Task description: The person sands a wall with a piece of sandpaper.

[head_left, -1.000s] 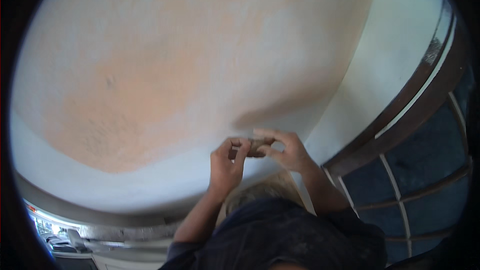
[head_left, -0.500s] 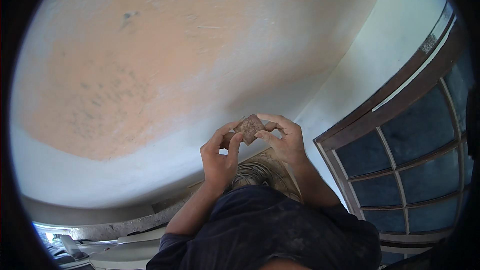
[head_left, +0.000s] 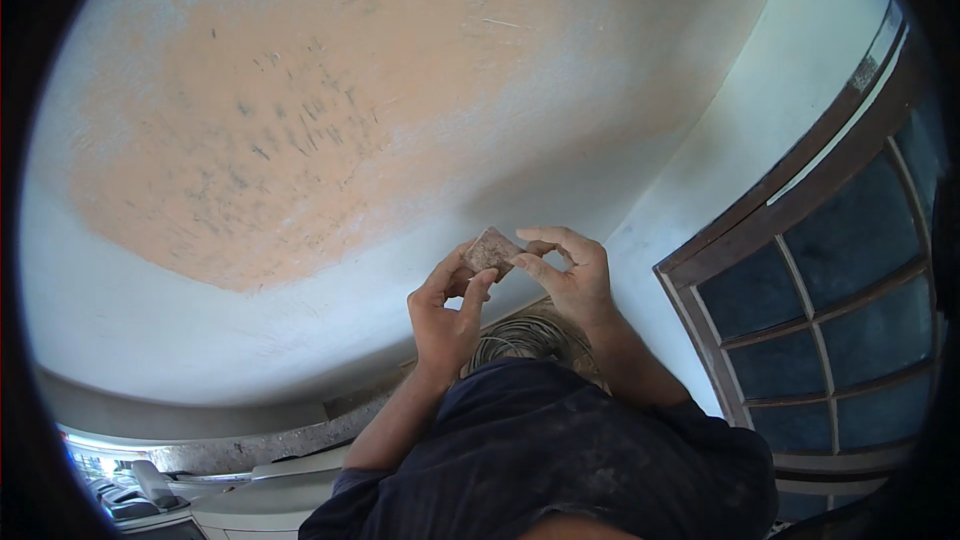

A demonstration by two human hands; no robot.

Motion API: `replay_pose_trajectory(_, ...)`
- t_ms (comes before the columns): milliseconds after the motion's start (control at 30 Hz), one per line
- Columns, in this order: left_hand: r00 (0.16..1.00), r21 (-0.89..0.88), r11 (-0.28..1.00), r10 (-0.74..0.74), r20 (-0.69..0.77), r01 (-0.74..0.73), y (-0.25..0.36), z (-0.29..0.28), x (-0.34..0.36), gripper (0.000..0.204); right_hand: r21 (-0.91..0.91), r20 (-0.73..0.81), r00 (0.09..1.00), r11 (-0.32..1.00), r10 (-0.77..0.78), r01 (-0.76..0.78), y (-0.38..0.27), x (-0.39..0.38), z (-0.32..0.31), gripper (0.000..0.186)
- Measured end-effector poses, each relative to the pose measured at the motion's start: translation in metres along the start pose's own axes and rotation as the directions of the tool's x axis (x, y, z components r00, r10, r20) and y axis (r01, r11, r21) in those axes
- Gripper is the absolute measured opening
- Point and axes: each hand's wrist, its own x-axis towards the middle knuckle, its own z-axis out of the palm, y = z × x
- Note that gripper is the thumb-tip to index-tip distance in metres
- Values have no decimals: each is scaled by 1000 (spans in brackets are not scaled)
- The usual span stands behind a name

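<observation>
A small square of what looks like folded brown sandpaper (head_left: pixel 493 252), dusty and reddish, is up in front of my chest. My left hand (head_left: pixel 446 318) pinches its lower left side between thumb and fingers. At the square's right corner, the thumb and curled forefinger of my right hand (head_left: pixel 580 278) close on the edge. One corner of the square points up and away from me. Beyond both hands stands a wall (head_left: pixel 290 140), with a large peach patch bared in its white coat and dark scratches across it.
At the right is a brown wooden frame with dark glass panes (head_left: pixel 765 310). Coiled grey cable (head_left: pixel 525 338) lies low beneath my hands. A pale ledge or cabinet with things on it (head_left: pixel 270 495) stands at the lower left.
The square has turned and shifted slightly left in my left hand. My right fingers have drawn back to its right corner. The view has swung, so the wall patch sits further right and higher.
</observation>
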Motion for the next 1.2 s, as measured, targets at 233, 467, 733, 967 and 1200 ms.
replay_pose_trajectory(233,997,-36,999,30,-77,-33,-3,-15,0,37,-148,74,985,975,-155,164,-9,8,17,32)
replay_pose_trajectory(467,967,-302,950,5,-254,-84,-9,-12,-2,23,-124,90,952,945,-292,302,-12,8,36,36)
replay_pose_trajectory(733,963,-277,950,73,-258,-146,-12,17,8,23,-104,113,946,943,-305,317,-11,17,1,29)
replay_pose_trajectory(967,982,-302,950,22,-186,-79,-2,83,19,33,111,44,998,993,43,-47,22,25,-64,17)
replay_pose_trajectory(1200,989,-308,949,27,-144,-71,1,159,40,32,205,7,998,977,66,-66,38,36,-140,15)
